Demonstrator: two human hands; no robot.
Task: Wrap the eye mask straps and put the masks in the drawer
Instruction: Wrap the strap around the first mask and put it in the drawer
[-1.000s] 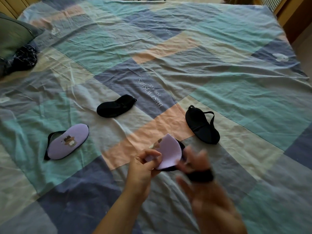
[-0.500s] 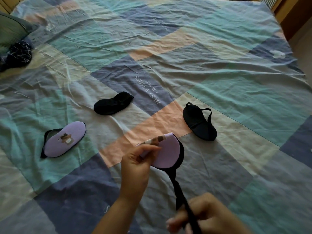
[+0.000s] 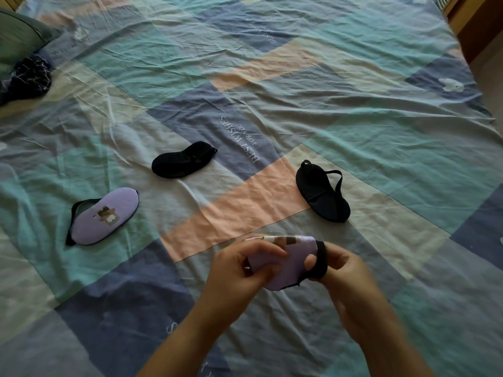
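A folded lilac eye mask (image 3: 292,263) is held above the bed in both hands. My left hand (image 3: 242,268) pinches its left half. My right hand (image 3: 341,270) grips the black strap (image 3: 321,261), which runs across the mask's right end. Another lilac mask with a bear print (image 3: 104,216) lies flat at the left, its black strap showing along the edge. Two black masks rest further back: one bundled (image 3: 182,160) at the centre, one with a loose strap (image 3: 321,195) at the right. No drawer is in view.
Everything lies on a wrinkled patchwork bedsheet (image 3: 272,91). A green pillow (image 3: 19,36) and a dark crumpled cloth (image 3: 27,77) sit at the far left. Wooden furniture (image 3: 473,25) and floor show past the bed's right edge.
My right hand has come up from low in the frame, bringing the stretched strap against the mask's right end. The left hand has turned the folded mask flatter.
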